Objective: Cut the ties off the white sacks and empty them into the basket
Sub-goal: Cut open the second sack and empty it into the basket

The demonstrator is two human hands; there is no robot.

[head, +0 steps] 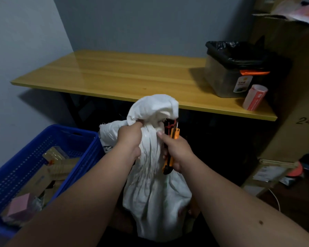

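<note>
Nearest the camera, the white sack (155,189) is standing upright between the two forearms, bulging at its base and gathered to a neck above. The left hand (130,138) is gripping that neck just below the loose top, probably to keep the cloth taut and steady while the tie is cut. The right hand (177,150) is clamped round an orange utility knife (170,150), blade pointing up at the red tie (169,126) on the right side of the neck; whether the blade is touching the tie is too small to tell. The two hands are lying close together, the sack's neck between them.

Just left of the sack, the blue basket (86,139) is holding cardboard pieces and a pink block (21,205), so the sack is being kept within easy tipping reach.

Farther back, a wooden table (114,72) is carrying, near its right edge, a bin with a black liner (234,68), contents unseen, and a red-and-white roll (255,98) beside it.
</note>
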